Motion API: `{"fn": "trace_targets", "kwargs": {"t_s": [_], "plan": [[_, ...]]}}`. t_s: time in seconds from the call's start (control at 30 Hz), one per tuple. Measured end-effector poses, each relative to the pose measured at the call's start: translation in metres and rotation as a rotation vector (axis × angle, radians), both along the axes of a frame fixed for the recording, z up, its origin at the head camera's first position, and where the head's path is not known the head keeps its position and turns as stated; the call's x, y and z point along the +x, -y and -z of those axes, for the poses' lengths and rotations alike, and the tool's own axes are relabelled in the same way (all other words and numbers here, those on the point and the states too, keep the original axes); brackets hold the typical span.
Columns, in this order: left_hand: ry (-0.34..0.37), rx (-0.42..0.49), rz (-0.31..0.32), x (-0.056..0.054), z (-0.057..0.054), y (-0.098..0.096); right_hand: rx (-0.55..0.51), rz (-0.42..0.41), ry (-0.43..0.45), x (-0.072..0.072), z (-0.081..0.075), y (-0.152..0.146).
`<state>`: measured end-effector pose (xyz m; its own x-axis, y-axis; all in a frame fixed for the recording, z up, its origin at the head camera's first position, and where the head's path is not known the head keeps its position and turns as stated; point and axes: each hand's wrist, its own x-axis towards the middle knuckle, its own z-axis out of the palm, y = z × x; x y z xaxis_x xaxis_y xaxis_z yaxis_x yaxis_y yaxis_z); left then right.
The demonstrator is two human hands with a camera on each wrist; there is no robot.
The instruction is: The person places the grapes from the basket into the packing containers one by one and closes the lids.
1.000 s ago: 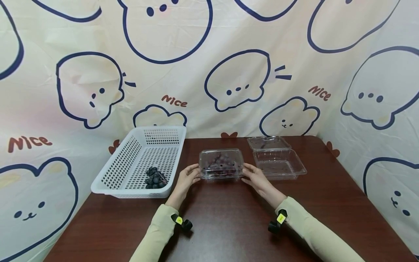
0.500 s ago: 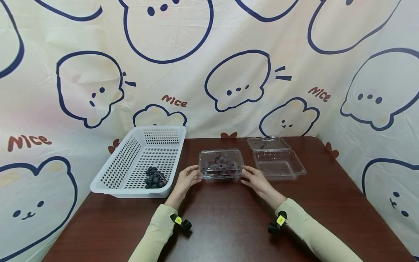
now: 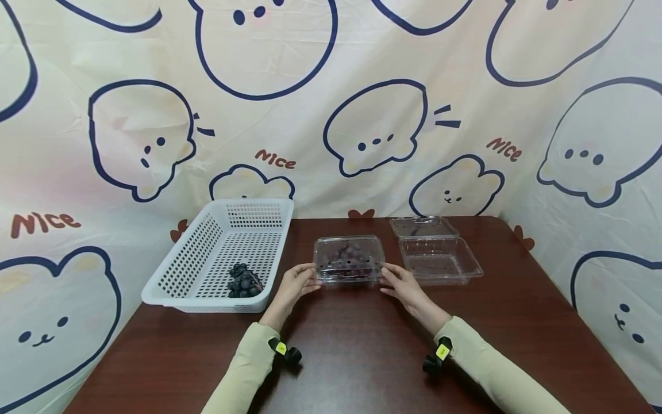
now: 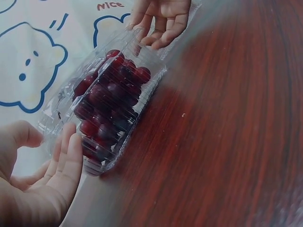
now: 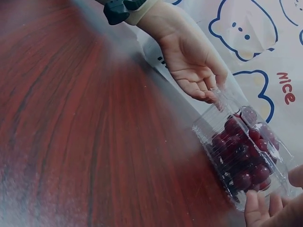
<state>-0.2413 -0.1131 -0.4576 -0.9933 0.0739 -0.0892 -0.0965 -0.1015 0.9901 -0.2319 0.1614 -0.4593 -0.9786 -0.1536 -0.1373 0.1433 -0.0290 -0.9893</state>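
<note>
A closed clear plastic clamshell box (image 3: 349, 260) of dark red grapes (image 4: 106, 111) sits in the middle of the table, between both hands. My left hand (image 3: 296, 287) holds its left end; in the left wrist view the thumb is at the lid's rim and the fingers lie along the near side. My right hand (image 3: 408, 288) holds the right end, thumb and fingers at the rim corner. In the right wrist view the left hand (image 5: 203, 66) has its fingertips on the far end of the box, grapes showing through the ribbed wall.
To the left stands a white perforated basket (image 3: 207, 302) with a bunch of dark grapes (image 3: 245, 282) near its front. A second clear clamshell box (image 3: 439, 259) lies with its lid up behind the right hand, no grapes inside. A printed cloth backs the brown table (image 3: 357, 356).
Almost nothing differs: both hands stay at the ends of the clamshell box, with only a tiny shift of the right fingers along its corner. The camera view drifts very slightly.
</note>
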Motion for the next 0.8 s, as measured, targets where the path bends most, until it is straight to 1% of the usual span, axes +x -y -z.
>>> {"fn": "trace_targets", "kwargs": {"t_s": [0.1,0.2,0.33,0.7,0.8], "plan": [[0.006,0.018,0.009,0.000,0.000,0.000,0.007,-0.013,0.005,-0.001,0.002,-0.001],[0.019,0.027,0.024,0.000,-0.001,0.001,-0.018,-0.027,0.015,-0.002,0.002,-0.002],[0.018,0.022,0.056,0.000,0.000,0.003,-0.046,-0.035,0.041,-0.002,0.002,-0.002],[-0.013,0.023,0.145,0.001,0.003,0.009,-0.095,-0.027,0.062,-0.003,0.002,-0.002],[-0.020,0.016,0.160,0.002,0.004,0.010,-0.108,-0.026,0.063,-0.003,0.002,-0.001]]}}
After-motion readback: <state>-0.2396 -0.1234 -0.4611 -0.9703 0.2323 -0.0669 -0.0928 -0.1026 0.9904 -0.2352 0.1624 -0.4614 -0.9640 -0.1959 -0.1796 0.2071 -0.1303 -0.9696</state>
